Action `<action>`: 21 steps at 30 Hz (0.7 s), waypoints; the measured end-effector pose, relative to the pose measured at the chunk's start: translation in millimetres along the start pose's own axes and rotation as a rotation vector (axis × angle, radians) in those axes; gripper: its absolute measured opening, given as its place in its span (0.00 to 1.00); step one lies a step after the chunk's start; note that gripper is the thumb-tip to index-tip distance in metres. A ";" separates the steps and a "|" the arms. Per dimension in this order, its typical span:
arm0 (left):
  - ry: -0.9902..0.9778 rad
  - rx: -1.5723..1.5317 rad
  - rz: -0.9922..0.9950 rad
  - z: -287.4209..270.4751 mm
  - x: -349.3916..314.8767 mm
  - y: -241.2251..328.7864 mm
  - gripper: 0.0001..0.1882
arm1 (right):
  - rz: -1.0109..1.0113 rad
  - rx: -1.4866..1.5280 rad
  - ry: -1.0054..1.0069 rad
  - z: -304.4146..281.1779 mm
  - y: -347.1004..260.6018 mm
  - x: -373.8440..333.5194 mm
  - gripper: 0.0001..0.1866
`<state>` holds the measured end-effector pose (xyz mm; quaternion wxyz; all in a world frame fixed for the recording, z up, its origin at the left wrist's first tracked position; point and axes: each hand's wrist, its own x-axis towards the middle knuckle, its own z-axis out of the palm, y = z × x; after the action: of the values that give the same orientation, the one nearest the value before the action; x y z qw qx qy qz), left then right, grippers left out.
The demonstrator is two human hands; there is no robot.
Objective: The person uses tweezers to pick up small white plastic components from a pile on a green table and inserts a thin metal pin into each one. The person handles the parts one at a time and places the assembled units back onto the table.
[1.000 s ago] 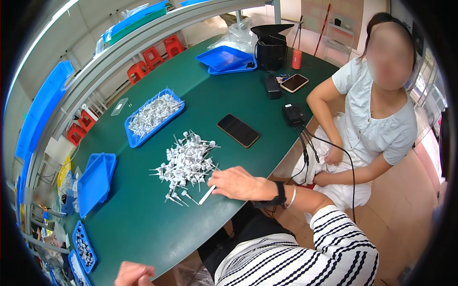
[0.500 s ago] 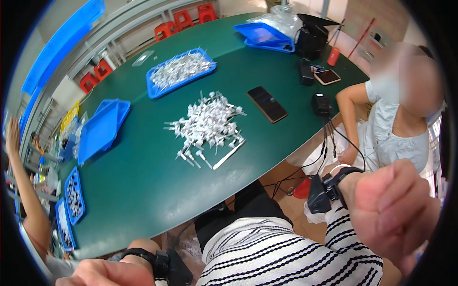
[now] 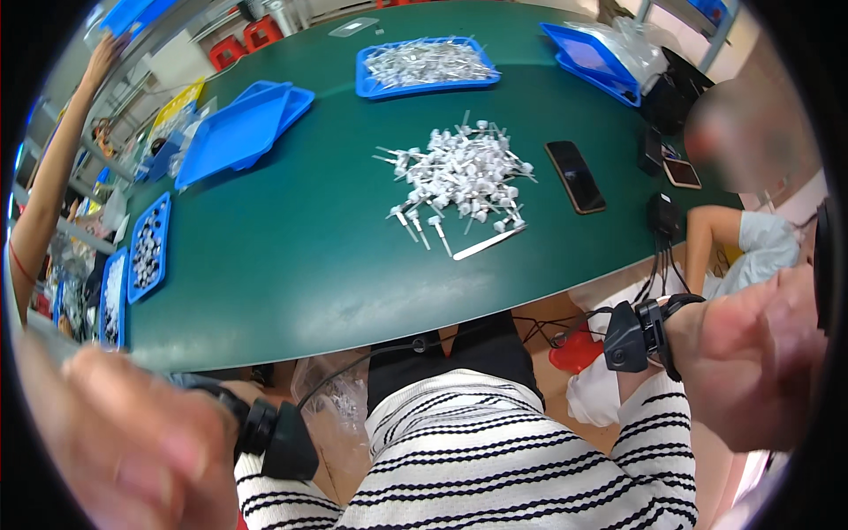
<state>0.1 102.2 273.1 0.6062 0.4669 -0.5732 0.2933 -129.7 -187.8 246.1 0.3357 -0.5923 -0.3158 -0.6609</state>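
Both my hands are raised close to the camera, off the table. My left hand [image 3: 146,433], at the lower left, is smeared by motion and its fingers look bent; no held thing shows. At the right rim is my right hand [image 3: 751,349], its fingertips hidden near a dark edge. Each wrist wears a black strapped device, one on the left [image 3: 287,442] and one on the right [image 3: 632,336]. Beyond them, a pile of small white plastic parts with thin stems [image 3: 473,168] lies on the green table [image 3: 309,256]. A slim white tool like tweezers [image 3: 486,243] rests at its near side.
A dark phone [image 3: 576,177] lies right of the pile. Behind is a blue tray of stemmed parts [image 3: 428,88]; stacked blue trays [image 3: 234,132] sit left. Smaller trays hold dark-and-white parts [image 3: 148,247]. Cables [image 3: 662,265] hang by a co-worker [image 3: 760,247]; another person's arm [image 3: 57,168] reaches up left.
The view has shifted, so the table sits higher and further right. My left hand has come up further into view, and my right hand has moved up toward the right rim.
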 end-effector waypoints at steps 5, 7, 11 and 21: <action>-0.106 0.092 -0.114 6.1 -16.3 -46.5 0.07 | 0.142 -0.070 -0.200 37.5 47.0 -19.9 0.08; -0.174 0.098 -0.288 -2.2 -41.4 -58.4 0.08 | 0.198 -0.091 -0.309 48.1 61.3 -37.1 0.09; -0.402 -0.072 -0.732 -18.7 -97.1 -74.1 0.08 | 0.301 -0.102 -0.459 50.8 74.6 -87.4 0.10; -0.537 -0.475 -1.317 -45.8 -161.8 -83.3 0.11 | 0.120 -0.021 -1.003 81.3 78.9 -129.3 0.21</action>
<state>65.9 140.0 101.5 0.5800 0.6255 -0.3513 -0.3859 -9.3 -157.9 127.0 0.1740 -0.8574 -0.3968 -0.2777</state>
